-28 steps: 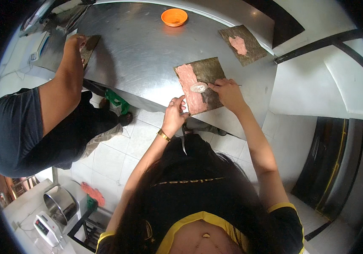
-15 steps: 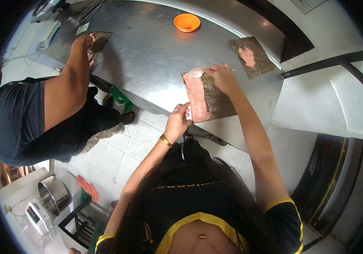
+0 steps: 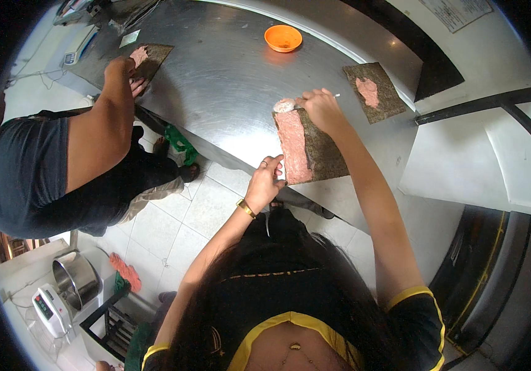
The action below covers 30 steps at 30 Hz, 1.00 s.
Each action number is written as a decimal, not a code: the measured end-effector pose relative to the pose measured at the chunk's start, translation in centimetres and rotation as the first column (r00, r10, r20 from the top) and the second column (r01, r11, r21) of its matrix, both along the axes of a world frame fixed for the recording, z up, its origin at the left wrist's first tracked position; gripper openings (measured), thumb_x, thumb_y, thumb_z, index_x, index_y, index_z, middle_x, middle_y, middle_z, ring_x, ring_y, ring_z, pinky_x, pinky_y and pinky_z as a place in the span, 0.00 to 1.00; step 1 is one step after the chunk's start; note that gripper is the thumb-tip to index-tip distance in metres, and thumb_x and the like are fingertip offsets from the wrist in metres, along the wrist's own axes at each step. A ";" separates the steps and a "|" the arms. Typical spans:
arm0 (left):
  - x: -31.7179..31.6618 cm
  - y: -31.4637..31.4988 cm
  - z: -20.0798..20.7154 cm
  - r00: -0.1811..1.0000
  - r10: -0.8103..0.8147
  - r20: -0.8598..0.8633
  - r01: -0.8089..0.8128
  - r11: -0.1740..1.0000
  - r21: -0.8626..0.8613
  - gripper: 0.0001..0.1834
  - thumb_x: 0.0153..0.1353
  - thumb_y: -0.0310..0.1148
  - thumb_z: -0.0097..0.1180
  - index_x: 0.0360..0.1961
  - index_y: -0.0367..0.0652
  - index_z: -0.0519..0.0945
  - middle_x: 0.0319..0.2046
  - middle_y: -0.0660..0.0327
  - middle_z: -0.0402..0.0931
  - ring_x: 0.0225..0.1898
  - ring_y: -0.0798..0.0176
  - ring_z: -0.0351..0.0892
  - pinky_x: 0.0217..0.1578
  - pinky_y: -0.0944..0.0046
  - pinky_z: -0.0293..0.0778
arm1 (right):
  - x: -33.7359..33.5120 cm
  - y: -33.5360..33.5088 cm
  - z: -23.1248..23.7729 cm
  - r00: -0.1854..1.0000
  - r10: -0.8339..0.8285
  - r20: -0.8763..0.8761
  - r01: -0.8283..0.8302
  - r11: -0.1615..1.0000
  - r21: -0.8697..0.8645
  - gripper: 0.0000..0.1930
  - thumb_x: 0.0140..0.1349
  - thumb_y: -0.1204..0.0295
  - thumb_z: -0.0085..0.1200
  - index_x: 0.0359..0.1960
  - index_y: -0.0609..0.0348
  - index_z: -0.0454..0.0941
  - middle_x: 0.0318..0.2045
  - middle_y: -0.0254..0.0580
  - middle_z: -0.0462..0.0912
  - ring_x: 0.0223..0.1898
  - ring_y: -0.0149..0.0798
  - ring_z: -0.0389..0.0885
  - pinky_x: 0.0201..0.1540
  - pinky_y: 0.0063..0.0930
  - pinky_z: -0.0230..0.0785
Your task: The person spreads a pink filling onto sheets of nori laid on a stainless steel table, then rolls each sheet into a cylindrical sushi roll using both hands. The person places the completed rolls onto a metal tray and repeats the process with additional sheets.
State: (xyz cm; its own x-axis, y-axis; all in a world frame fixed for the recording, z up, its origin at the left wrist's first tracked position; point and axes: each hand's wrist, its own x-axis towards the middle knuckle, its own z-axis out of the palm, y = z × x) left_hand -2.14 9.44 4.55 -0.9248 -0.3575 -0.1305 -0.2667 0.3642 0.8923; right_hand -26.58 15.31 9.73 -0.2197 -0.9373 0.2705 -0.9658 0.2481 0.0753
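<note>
pink paste (image 3: pixel 293 145) is coating the sheet (image 3: pixel 327 154) at nine o'clock; right hand (image 3: pixel 321 110) is gripping a spoon (image 3: pixel 283 107) at ten; left hand (image 3: pixel 265 184) is touching the seven o'clock corner, grip indeterminable.

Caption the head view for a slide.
Right hand holds a spoon at the far end of pink paste on a dark sheet, left hand near its close end.

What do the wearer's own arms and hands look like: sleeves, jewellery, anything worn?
Short black sleeves with yellow cuffs leave both forearms bare. The left hand has a ring on one finger and a gold-coloured wristband. The right hand is ungloved, with no jewellery visible.
</note>
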 end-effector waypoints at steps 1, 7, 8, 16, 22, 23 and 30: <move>0.0 0.0 0.1 1.000 0.002 -0.003 -0.002 1.000 -0.003 0.36 0.42 0.15 0.64 0.57 0.39 0.70 0.38 0.58 0.71 0.37 0.63 0.76 0.40 0.66 0.78 | 0.0 -0.4 0.2 1.000 -0.024 -0.011 0.024 1.000 -0.007 0.09 0.55 0.69 0.49 0.32 0.49 0.83 0.29 0.35 0.79 0.37 0.38 0.78 0.44 0.34 0.67; 0.0 0.0 -0.2 1.000 0.003 0.000 -0.003 1.000 -0.001 0.36 0.41 0.17 0.65 0.56 0.39 0.71 0.38 0.59 0.70 0.37 0.64 0.76 0.42 0.67 0.79 | -0.3 1.1 0.4 0.999 -0.029 -0.019 0.030 0.999 0.013 0.09 0.55 0.68 0.49 0.30 0.50 0.83 0.29 0.34 0.79 0.37 0.37 0.79 0.43 0.32 0.66; -0.1 -0.1 -0.1 1.000 -0.001 0.006 0.001 1.000 -0.004 0.36 0.41 0.17 0.65 0.56 0.39 0.71 0.38 0.59 0.70 0.37 0.64 0.76 0.42 0.67 0.79 | -0.6 1.6 0.0 0.999 -0.023 -0.030 0.022 1.000 -0.014 0.09 0.55 0.67 0.49 0.30 0.49 0.83 0.29 0.34 0.79 0.36 0.37 0.79 0.43 0.31 0.66; -0.1 -0.2 -0.1 1.000 -0.012 -0.012 0.012 1.000 -0.008 0.35 0.42 0.17 0.63 0.56 0.40 0.70 0.38 0.57 0.70 0.36 0.61 0.76 0.40 0.64 0.77 | -0.6 2.6 1.2 0.980 -0.193 0.047 0.180 0.964 0.194 0.13 0.56 0.72 0.46 0.39 0.48 0.84 0.33 0.36 0.80 0.41 0.42 0.79 0.47 0.38 0.66; -0.1 -0.3 -0.2 0.999 -0.039 0.006 0.039 0.999 -0.024 0.36 0.43 0.18 0.64 0.58 0.39 0.69 0.41 0.56 0.71 0.38 0.63 0.77 0.40 0.66 0.79 | -1.2 4.3 0.7 0.915 -0.355 0.193 0.331 0.932 0.146 0.11 0.56 0.72 0.49 0.37 0.49 0.84 0.33 0.44 0.82 0.37 0.48 0.81 0.41 0.41 0.72; -0.1 -0.3 -0.1 0.998 -0.055 0.018 0.055 0.998 -0.025 0.37 0.44 0.18 0.65 0.59 0.38 0.68 0.43 0.56 0.71 0.39 0.64 0.77 0.41 0.66 0.79 | -1.3 4.7 0.8 0.882 -0.389 0.264 0.373 0.921 0.110 0.10 0.56 0.72 0.49 0.35 0.50 0.84 0.32 0.47 0.83 0.36 0.49 0.82 0.41 0.42 0.73; -1.3 -2.6 -2.3 0.980 0.197 0.009 -0.167 0.806 0.568 0.33 0.54 0.17 0.54 0.63 0.36 0.61 0.57 0.58 0.69 0.53 0.65 0.71 0.52 0.68 0.70 | 1.9 6.5 -1.0 0.636 -0.562 0.528 0.504 0.821 0.267 0.14 0.54 0.72 0.51 0.40 0.45 0.84 0.35 0.48 0.83 0.38 0.52 0.81 0.42 0.44 0.73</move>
State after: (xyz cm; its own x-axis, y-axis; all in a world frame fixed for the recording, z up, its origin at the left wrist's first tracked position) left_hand -3.44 6.84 2.23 -0.8604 -0.3972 -0.3193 -0.2294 -0.2576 0.9386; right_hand -24.71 21.79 8.72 -0.7701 -0.6204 -0.1487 -0.5335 0.7541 -0.3832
